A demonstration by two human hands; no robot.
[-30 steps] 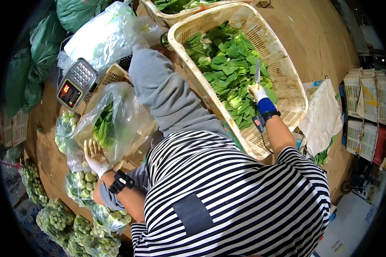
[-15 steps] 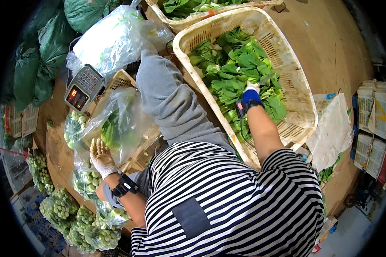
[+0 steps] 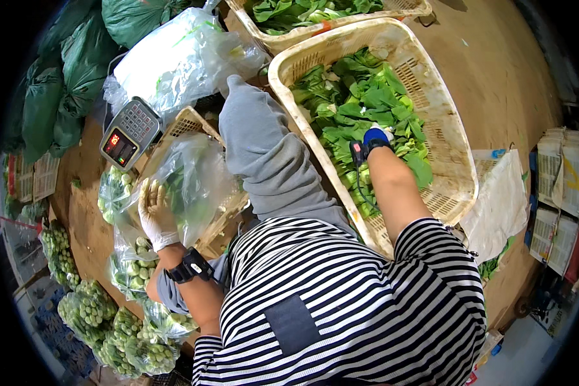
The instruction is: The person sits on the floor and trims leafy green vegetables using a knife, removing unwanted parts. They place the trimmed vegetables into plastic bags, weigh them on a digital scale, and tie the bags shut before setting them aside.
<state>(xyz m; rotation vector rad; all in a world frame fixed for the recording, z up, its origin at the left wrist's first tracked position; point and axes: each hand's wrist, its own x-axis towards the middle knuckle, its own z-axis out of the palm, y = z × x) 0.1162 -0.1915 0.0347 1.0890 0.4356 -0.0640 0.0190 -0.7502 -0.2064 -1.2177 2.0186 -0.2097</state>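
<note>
**Bagging leafy greens beside the scale**

Head view: the left hand [image 3: 156,212], in a thin whitish glove with a black watch at the wrist, lies with its fingers spread flat against the side of a clear plastic bag [image 3: 190,183] that already has some green leaves inside. The hand presses on the film and is not closed around it. The bag sits in a small pale woven tray [image 3: 190,122], just beside a grey digital scale with a red display [image 3: 130,132].

The right hand [image 3: 374,136], also gloved and with a blue band at the wrist, reaches down into the large cream plastic basket [image 3: 453,154] and is buried among the loose green leafy vegetables [image 3: 367,103]. Its fingers are hidden by the leaves, so I cannot tell whether it has closed on any.

By the look of it, the bag is only partly filled and the basket still holds a deep layer of greens, so much of the work remains. A second basket of greens [image 3: 315,13] stands behind the first. Lower left, many filled clear bags of small round green vegetables [image 3: 100,315] lie heaped together, and large dark green sacks [image 3: 51,96] stand at the upper left. Stacked papers [image 3: 563,186] sit at the right edge.
</note>
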